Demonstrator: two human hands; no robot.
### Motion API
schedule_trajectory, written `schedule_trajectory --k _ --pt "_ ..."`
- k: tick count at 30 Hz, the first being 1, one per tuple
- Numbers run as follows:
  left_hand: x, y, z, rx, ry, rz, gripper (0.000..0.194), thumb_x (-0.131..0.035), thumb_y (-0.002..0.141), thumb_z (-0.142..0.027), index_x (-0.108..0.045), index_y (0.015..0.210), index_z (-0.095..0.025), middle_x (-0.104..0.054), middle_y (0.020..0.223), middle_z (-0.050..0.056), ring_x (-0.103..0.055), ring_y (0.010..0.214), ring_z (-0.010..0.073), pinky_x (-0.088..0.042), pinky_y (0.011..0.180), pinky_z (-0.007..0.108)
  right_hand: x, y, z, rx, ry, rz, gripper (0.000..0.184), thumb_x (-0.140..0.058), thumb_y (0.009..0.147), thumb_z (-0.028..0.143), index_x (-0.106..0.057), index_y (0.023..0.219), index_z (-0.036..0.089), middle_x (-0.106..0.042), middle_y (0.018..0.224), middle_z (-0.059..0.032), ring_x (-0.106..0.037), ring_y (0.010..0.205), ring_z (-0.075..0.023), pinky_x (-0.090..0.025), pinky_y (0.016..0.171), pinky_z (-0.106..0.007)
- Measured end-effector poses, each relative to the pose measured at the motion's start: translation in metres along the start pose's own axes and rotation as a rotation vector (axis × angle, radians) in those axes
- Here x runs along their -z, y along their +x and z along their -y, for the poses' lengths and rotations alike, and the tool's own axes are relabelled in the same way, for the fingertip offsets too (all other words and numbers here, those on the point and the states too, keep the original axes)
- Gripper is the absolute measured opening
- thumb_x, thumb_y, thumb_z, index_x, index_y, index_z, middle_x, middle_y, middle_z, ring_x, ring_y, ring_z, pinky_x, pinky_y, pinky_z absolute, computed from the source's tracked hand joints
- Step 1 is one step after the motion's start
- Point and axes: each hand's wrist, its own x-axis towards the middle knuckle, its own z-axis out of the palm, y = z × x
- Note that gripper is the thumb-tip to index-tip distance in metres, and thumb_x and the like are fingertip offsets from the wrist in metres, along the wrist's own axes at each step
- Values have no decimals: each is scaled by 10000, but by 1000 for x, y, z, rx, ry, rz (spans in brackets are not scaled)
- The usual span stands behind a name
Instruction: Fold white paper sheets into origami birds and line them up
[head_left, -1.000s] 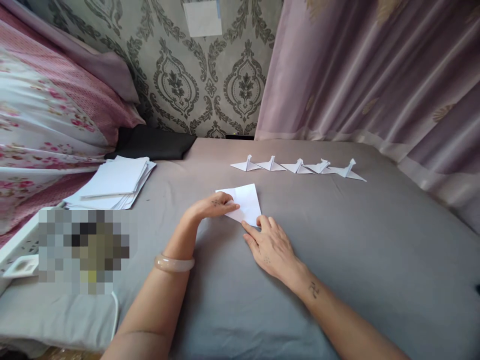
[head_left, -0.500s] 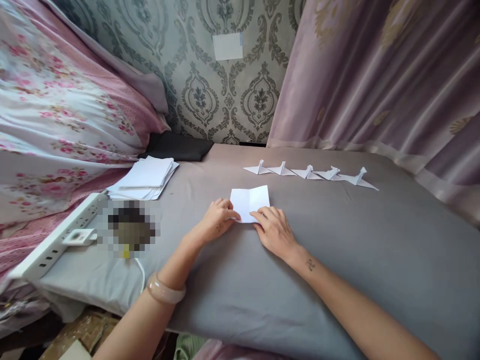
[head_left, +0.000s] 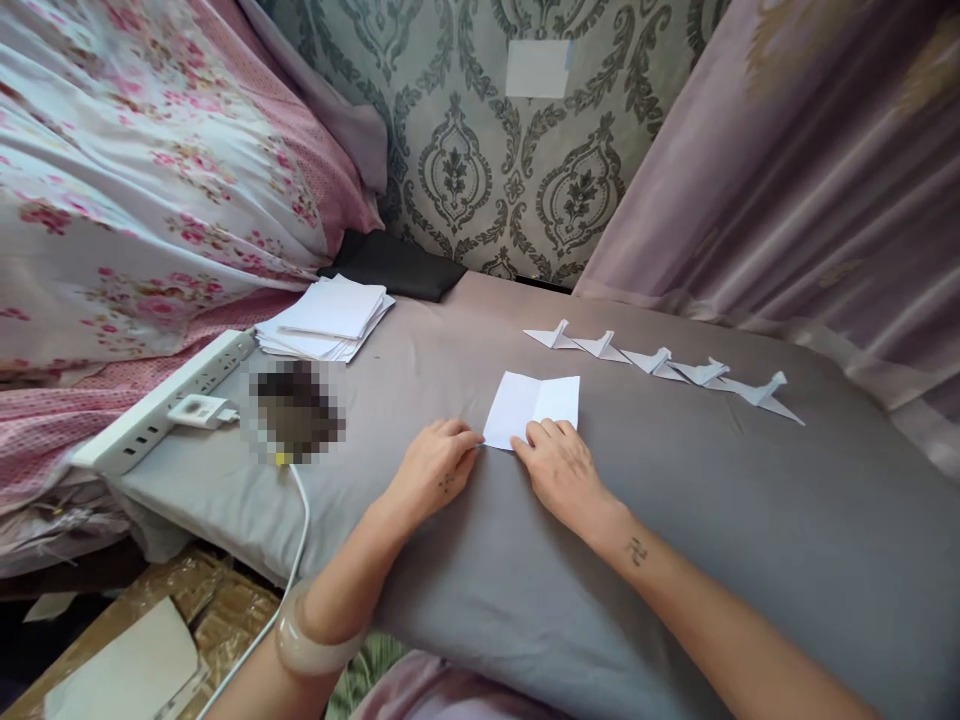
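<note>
Room: a home, by its furnishings
Wallpaper (head_left: 454, 180): grey, damask pattern
Curtain (head_left: 750, 200): mauve, hanging in folds, right
Floral cloth (head_left: 127, 150): pink and white, draped, left
Grey cloth (head_left: 675, 520): over a bed or table, cannot tell which
Power strip (head_left: 161, 405): white, with charger (head_left: 201, 411)

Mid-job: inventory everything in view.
creased sheet: 1, white, centre
folded figures: 5, white, rear right
paper stack: 1, white, left
flat item: 1, black, rear
power strip: 1, white, left
adapter: 1, white, by strip
pixelated object: 1, dark, by adapter
cable: 1, white, lower left
covered surface: 1, grey, centre
floral cloth: 1, white-pink, left
curtain: 1, mauve, right
patterned wall: 1, grey, back
posted sheet: 1, white, wall
cardboard: uncounted, brown, lower left
bangle: 1, pale, left arm
left hand: 1, sheet's left corner
right hand: 1, sheet's near edge
</note>
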Motion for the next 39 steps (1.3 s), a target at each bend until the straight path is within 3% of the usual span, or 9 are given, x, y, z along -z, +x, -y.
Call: schedule_trajectory --k 5,9,13,17,21,30,39 --pt "-2 3 -8 41 59 24 292 -420 950 -283 -701 1009 -227 -633 1014 73 -563 870 210 -432 767 346 4 12 -9 -1 114 77 237 -462 938 204 -669 824 190 -625 886 -62 -522 855 -192 -309 773 -320" --pt "-4 6 -9 127 -3 3 237 -489 921 -289 -712 975 -232 -642 1003 57 -559 885 212 -424 764 341 14 22 -21 -48 319 216 245 -479 942 282 -700 864 210 -666 897 -41 -567 866 -169 -336 784 -287" --pt "-6 12 -10 228 -90 -12 184 -559 886 -307 -724 906 -229 -659 972 42 -562 893 217 -423 777 340 24 36 -30 -148 446 363 239 -498 915 315 -709 869 212 -697 901 -34 -605 846 -157 -352 687 -246" --pt "-8 17 -12 299 -128 -22 182 -563 882 -296 -724 873 -212 -663 950 52 -565 898 227 -429 795 353 28 51 -34 -181 441 466 272 -498 892 327 -698 752 206 -703 827 -27 -600 737 -143 -317 587 -244" --pt "-11 19 -11 327 -129 -27 185 -563 876 -295 -720 867 -198 -660 931 70 -567 897 242 -433 805 373 28 61 -34 -191 410 517 253 -523 858 316 -693 714 196 -691 754 -32 -585 679 -144 -291 553 -251" --pt "-12 23 -12 322 -89 -13 220 -525 881 -300 -706 848 -180 -648 899 86 -567 878 250 -425 776 372 27 73 -33 -220 375 575 191 -562 820 319 -717 814 208 -715 883 -52 -621 778 -150 -340 598 -234" --pt "-17 26 -9 325 -77 -12 205 -538 861 -306 -690 792 -187 -640 872 79 -560 862 248 -410 749 360 31 79 -31 -252 357 613 151 -604 794 311 -716 801 210 -715 849 -41 -632 751 -146 -356 595 -228"
